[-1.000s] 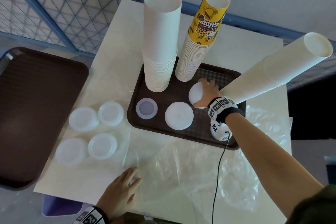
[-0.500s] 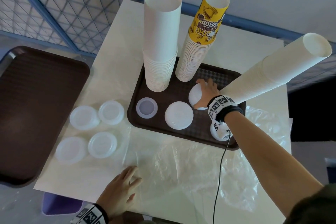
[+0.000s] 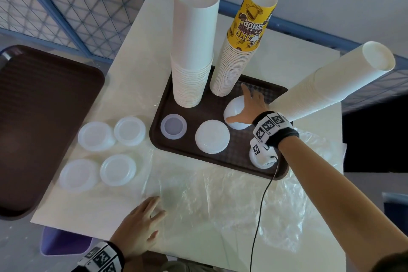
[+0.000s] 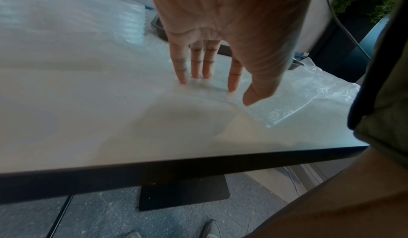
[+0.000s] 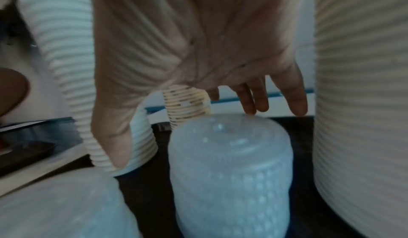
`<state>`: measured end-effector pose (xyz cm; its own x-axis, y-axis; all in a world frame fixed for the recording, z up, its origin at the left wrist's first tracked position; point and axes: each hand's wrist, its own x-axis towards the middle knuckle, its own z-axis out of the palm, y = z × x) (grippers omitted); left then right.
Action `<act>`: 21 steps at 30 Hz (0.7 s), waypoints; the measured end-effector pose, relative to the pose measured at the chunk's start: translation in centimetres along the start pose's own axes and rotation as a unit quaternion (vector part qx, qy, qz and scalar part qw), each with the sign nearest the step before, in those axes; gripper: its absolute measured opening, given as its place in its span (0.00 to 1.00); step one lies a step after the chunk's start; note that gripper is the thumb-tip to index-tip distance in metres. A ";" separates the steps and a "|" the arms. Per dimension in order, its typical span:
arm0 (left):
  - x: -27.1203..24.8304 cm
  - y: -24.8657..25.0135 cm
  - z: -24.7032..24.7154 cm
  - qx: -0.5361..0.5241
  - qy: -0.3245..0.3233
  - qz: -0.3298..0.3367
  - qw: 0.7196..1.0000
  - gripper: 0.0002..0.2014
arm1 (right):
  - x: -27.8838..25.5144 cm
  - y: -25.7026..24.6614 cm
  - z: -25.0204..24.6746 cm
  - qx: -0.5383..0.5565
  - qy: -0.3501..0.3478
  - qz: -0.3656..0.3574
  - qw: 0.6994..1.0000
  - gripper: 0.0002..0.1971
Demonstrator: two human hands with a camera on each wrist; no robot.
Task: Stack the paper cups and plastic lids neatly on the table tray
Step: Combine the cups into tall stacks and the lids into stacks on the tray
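Three tall cup stacks (image 3: 194,51) and three lid stacks (image 3: 212,136) already stand on the tray (image 3: 234,159); left of the tray, four lid piles (image 3: 130,130) wait on the surface. Right hand (image 3: 251,106) fingers spread loosely over one lid stack; left hand (image 3: 138,225) flat, empty.

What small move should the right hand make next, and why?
Probably lift clear and go for a lid stack on the table: the right hand lies open, fingers spread over the lid stack standing on the tray, gripping nothing.
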<state>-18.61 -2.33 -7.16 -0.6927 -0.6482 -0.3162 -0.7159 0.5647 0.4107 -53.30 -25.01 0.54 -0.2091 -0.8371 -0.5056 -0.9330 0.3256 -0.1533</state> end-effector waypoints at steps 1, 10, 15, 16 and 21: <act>0.0 0.0 0.0 0.004 -0.001 0.003 1.000 0.29 | -0.3 0.1 -0.4 -0.031 0.003 -0.031 0.999 0.61; 0.1 0.5 -0.8 0.009 -0.009 -0.002 1.000 0.29 | -0.4 0.1 0.0 -0.304 -0.071 -0.145 0.939 0.59; 0.0 0.6 -1.0 0.013 -0.012 -0.006 1.000 0.28 | 0.1 0.4 0.3 -0.244 -0.052 -0.131 0.960 0.49; 0.1 0.6 -0.9 0.014 -0.014 -0.007 1.000 0.28 | 0.2 0.4 0.3 -0.234 -0.048 -0.128 0.963 0.48; 0.1 0.7 -0.9 0.017 -0.021 -0.013 1.000 0.28 | 0.4 0.0 0.4 -0.206 -0.044 -0.109 0.972 0.48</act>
<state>-19.11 -2.47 -6.17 -0.6760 -0.6420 -0.3618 -0.7361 0.5652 0.3724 -53.30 -25.15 0.03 0.0162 -0.8193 -0.5731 -0.9942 -0.0740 0.0776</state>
